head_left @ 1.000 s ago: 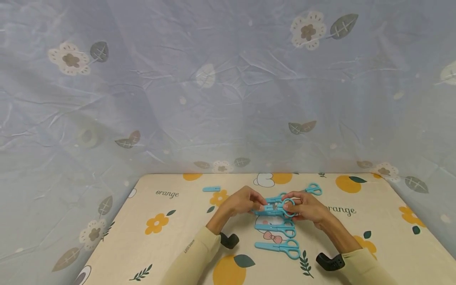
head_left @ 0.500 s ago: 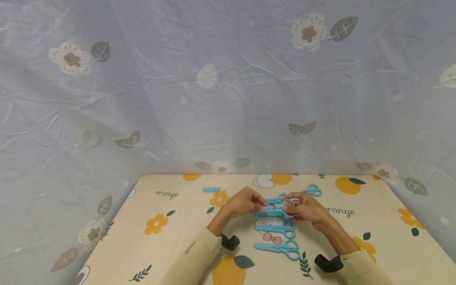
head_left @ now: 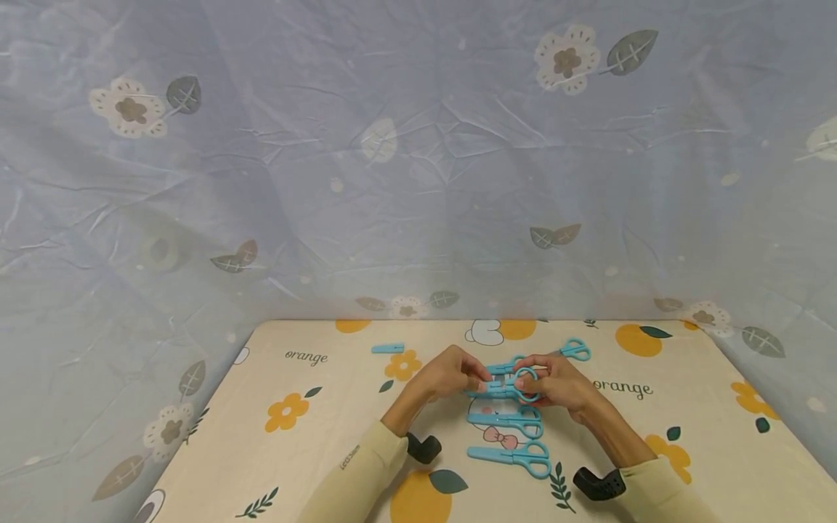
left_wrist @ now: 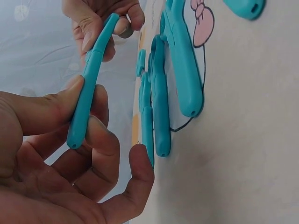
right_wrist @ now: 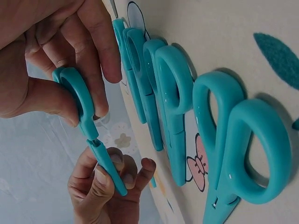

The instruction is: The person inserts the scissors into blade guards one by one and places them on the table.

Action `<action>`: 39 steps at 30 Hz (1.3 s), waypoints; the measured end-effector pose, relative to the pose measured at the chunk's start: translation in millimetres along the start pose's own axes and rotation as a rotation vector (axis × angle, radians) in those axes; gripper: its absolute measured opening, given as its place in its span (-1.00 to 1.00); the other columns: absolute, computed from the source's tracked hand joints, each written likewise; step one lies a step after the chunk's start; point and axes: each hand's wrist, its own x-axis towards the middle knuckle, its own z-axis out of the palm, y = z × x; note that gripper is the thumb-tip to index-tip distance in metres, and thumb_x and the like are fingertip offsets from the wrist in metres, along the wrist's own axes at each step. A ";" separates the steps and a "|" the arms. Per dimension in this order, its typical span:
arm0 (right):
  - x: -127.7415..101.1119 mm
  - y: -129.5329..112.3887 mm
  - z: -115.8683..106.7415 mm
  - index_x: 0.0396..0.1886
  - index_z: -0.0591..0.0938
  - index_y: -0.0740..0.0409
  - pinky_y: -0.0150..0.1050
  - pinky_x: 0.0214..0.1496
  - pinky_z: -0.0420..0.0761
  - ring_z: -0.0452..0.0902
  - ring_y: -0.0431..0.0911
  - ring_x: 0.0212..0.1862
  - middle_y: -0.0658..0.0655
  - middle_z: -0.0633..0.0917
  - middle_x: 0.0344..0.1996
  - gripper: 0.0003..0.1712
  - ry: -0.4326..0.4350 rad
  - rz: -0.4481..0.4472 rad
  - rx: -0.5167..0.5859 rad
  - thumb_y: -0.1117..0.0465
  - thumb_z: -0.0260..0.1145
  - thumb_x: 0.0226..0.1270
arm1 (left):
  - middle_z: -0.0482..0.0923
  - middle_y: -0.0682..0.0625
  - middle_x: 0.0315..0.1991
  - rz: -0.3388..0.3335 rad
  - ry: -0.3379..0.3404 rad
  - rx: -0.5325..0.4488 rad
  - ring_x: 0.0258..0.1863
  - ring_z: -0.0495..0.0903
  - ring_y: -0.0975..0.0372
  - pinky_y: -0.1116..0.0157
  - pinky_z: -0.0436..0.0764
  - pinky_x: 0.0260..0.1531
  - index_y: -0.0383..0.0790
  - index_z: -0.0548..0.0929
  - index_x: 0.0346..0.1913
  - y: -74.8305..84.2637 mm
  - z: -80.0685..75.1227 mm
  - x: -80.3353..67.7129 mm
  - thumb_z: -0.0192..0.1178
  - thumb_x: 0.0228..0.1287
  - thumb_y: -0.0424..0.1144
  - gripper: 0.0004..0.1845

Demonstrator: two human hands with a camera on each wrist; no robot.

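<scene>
My left hand (head_left: 447, 374) pinches the turquoise blade cover (left_wrist: 81, 116) of a pair of scissors between thumb and fingers. The handles of the scissors (right_wrist: 84, 100) are held by my right hand (head_left: 559, 385), its thumb pressed against the loops. The blades sit mostly inside the cover; the right wrist view shows a short bit of metal between cover and handles. Both hands hold the pair above a row of covered turquoise scissors. In that row, one pair (head_left: 503, 418) lies just nearer than the hands and another pair (head_left: 510, 456) is nearest me.
At the back right lies a further pair of scissors (head_left: 575, 349), its blades partly behind the right hand. A loose blade cover (head_left: 388, 349) lies at the back left. A patterned cloth (head_left: 314, 407) covers the table, and a floral sheet (head_left: 418, 181) hangs behind it.
My right hand has shifted slightly left with the handles, toward the left hand. Less grey blade shows between handles and cover. The scissors on the table have not moved.
</scene>
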 end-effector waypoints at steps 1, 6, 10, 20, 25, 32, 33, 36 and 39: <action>0.4 0.2 0.1 0.31 0.57 0.43 -0.03 -0.05 0.84 0.74 -0.10 -0.20 0.06 0.79 -0.33 -0.48 -0.003 -0.007 0.002 0.22 0.44 0.51 | 0.81 -0.16 -0.26 -0.003 0.002 -0.007 -0.44 0.51 0.30 0.42 0.52 -0.40 -0.42 0.84 -0.16 0.3 0.0 -0.3 0.40 0.33 -0.54 -0.91; 1.0 -1.2 0.5 0.30 0.58 0.44 -0.03 -0.04 0.84 0.75 -0.08 -0.19 0.09 0.81 -0.32 -0.48 -0.007 -0.022 0.001 0.23 0.44 0.49 | 0.80 -0.09 -0.30 -0.006 0.018 -0.008 -0.43 0.51 0.30 0.43 0.53 -0.39 -0.40 0.85 -0.17 -0.8 1.3 1.4 0.40 0.32 -0.54 -0.91; -0.6 -0.6 2.3 0.30 0.58 0.42 -0.07 -0.06 0.84 0.72 -0.10 -0.20 0.05 0.78 -0.33 -0.49 -0.004 -0.006 0.003 0.22 0.43 0.51 | 0.72 -0.01 -0.40 0.020 0.028 0.010 -0.45 0.48 0.32 0.45 0.47 -0.42 -0.43 0.85 -0.18 -1.6 4.8 2.5 0.43 0.29 -0.54 -0.91; -1.4 0.2 4.0 0.28 0.59 0.42 -0.02 -0.03 0.84 0.77 -0.07 -0.14 0.13 0.83 -0.20 -0.50 0.003 0.014 0.013 0.21 0.44 0.51 | 0.68 0.03 -0.43 0.010 0.027 -0.005 -0.44 0.48 0.32 0.45 0.45 -0.42 -0.47 0.84 -0.17 2.7 7.6 1.9 0.44 0.26 -0.56 -0.89; 0.5 -1.4 1.4 0.33 0.55 0.42 -0.06 -0.06 0.85 0.78 -0.11 -0.19 0.09 0.78 -0.25 -0.45 -0.030 0.029 0.033 0.18 0.44 0.53 | 0.76 0.01 -0.32 -0.021 0.015 0.020 -0.39 0.49 0.30 0.42 0.48 -0.40 -0.37 0.86 -0.15 2.3 4.3 3.2 0.42 0.33 -0.49 -0.91; 12.0 -1.3 -1.7 0.32 0.59 0.36 -0.15 -0.08 0.83 0.76 -0.10 -0.20 0.11 0.72 -0.24 -0.47 -0.011 0.069 0.021 0.14 0.44 0.52 | 0.80 0.00 -0.26 -0.050 0.020 0.071 -0.39 0.53 0.32 0.40 0.56 -0.42 -0.28 0.87 -0.13 0.3 -4.7 9.4 0.42 0.38 -0.39 -0.91; 13.8 -1.3 -2.5 0.32 0.59 0.36 -0.16 -0.07 0.83 0.75 -0.10 -0.19 0.11 0.71 -0.25 -0.47 -0.011 0.071 0.019 0.14 0.44 0.53 | 0.79 0.01 -0.28 -0.051 0.026 0.069 -0.40 0.51 0.32 0.41 0.54 -0.43 -0.28 0.87 -0.14 -0.2 -5.5 10.2 0.42 0.38 -0.39 -0.92; 18.0 -1.6 -4.9 0.37 0.57 0.35 -0.20 -0.09 0.82 0.76 -0.11 -0.20 0.11 0.71 -0.25 -0.45 -0.014 0.077 0.016 0.13 0.40 0.56 | 0.74 0.04 -0.31 -0.058 0.039 0.065 -0.42 0.46 0.30 0.43 0.46 -0.46 -0.28 0.86 -0.14 -2.2 -7.1 12.5 0.40 0.40 -0.38 -0.91; 20.9 -1.6 -7.9 0.42 0.53 0.36 -0.23 -0.11 0.80 0.78 -0.10 -0.20 0.12 0.71 -0.24 -0.42 -0.022 0.084 0.015 0.10 0.37 0.59 | 0.76 0.01 -0.28 -0.064 0.055 0.058 -0.40 0.46 0.29 0.42 0.46 -0.45 -0.29 0.86 -0.12 -5.2 -8.5 14.3 0.39 0.40 -0.40 -0.90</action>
